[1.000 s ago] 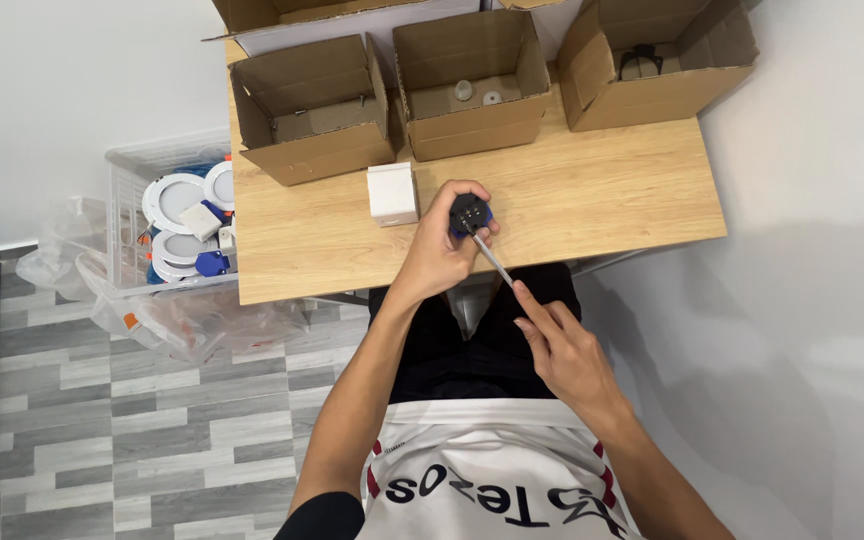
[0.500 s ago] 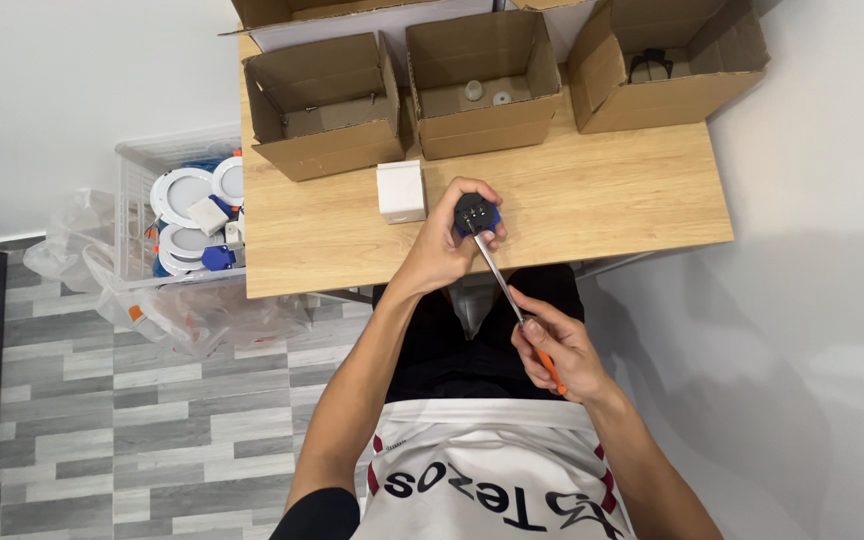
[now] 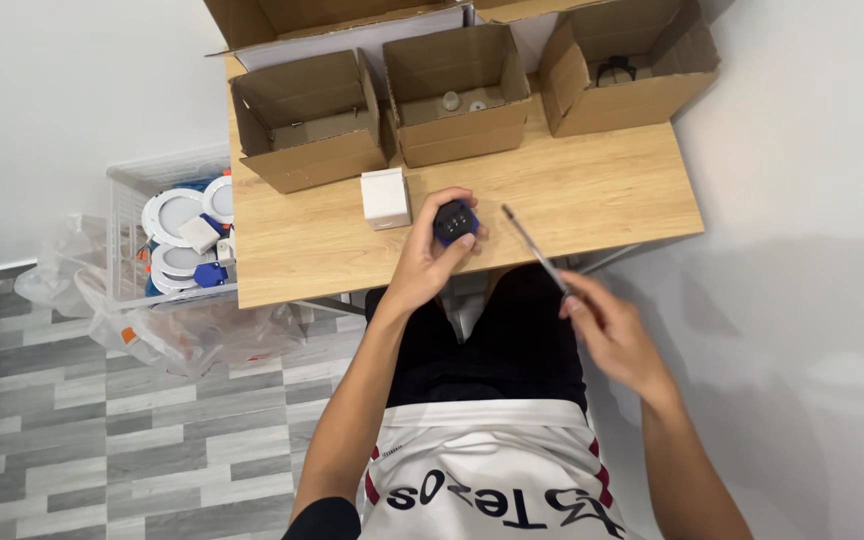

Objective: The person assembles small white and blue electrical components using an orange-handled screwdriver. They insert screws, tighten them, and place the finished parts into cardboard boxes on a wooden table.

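Screwdriver [image 3: 534, 250] tip is now lifting clear of blue module [image 3: 455, 221]; right hand [image 3: 612, 330] pinching its handle, left hand [image 3: 430, 262] gripping module at desk [image 3: 592, 195] front edge, white box [image 3: 385, 198] just beside.

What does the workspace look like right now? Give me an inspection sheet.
Surface: light wooden table, standing against a white wall.
Job's things: small blue and black part in the left hand; screwdriver in the right hand, tip off the part.
Clutter: white cube-shaped box on the table; three open cardboard boxes along the back edge.
Grippers: both hands closed on their things.
Cables: nothing seen.
Surroundings: clear plastic bin of round white light fittings left of the table; plastic bags on the grey plank floor.
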